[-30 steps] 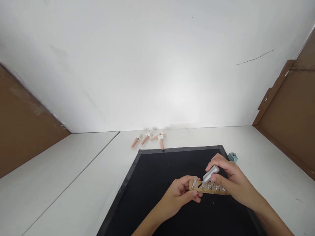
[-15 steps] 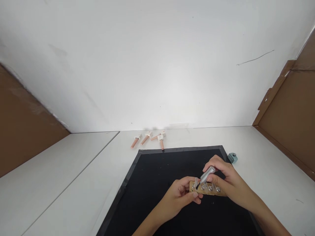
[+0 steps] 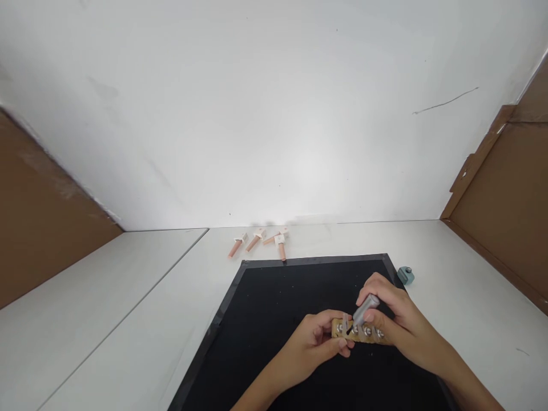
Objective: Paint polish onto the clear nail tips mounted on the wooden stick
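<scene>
Wooden strip (image 3: 362, 332) carrying a row of metal fasteners, held just above the black mat (image 3: 274, 319) with the left hand (image 3: 319, 342) pinching its left end, while the right hand (image 3: 396, 319) grips a silver driver (image 3: 365, 311) whose tip meets the second fastener from the left end; turning appears in hand, and steady alignment seems needed next.

Two hands: left hand (image 3: 319, 337), right hand (image 3: 396, 322). One tan strip (image 3: 363, 332), row of metal studs on it, four seen, more maybe hidden. One silver tool (image 3: 363, 311). One black mat (image 3: 274, 319). Four pink-and-white pieces (image 3: 259, 241) on bench (image 3: 128, 319). One small teal object (image 3: 405, 275) beside mat.
</scene>
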The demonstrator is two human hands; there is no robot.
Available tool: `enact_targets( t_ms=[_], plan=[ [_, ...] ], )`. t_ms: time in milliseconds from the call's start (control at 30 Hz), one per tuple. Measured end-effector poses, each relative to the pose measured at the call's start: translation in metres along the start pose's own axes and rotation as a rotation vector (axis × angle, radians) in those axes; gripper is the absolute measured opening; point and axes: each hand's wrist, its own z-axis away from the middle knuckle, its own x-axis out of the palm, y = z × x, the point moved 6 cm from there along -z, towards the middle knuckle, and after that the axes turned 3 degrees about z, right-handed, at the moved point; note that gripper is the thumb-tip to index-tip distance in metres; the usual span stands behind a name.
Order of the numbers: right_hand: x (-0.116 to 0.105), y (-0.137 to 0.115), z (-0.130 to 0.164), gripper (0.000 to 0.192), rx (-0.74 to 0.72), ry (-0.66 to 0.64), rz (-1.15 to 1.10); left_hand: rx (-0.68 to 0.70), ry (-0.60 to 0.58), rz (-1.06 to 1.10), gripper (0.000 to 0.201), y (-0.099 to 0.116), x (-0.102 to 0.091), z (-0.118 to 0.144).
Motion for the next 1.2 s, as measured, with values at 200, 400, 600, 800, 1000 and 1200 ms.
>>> enact_targets(
  t_ms=[200,400,600,800,1000,1200],
  plan=[
    [0.006,-0.01,-0.001,0.027,-0.058,-0.056,0.064,0.026,-0.016,-0.061,0.031,0.005,0.002,0.002],
    [-0.004,-0.006,-0.001,0.018,-0.053,0.089,0.11,0.033,-0.019,-0.076,0.029,0.005,0.003,0.003],
    [-0.022,0.006,0.007,0.027,0.023,0.35,-0.142,0.052,0.013,-0.049,0.034,0.004,0.0,0.003],
    [-0.035,0.015,0.01,0.015,0.031,0.521,-0.336,0.074,0.026,-0.035,0.037,0.006,-0.001,0.001],
    [-0.038,0.022,0.014,0.012,0.018,0.564,-0.439,0.051,0.088,-0.043,0.045,0.001,-0.01,-0.001],
    [-0.037,0.021,0.011,0.016,0.04,0.545,-0.314,0.06,0.127,-0.039,0.046,-0.003,-0.016,-0.003]
  ],
)
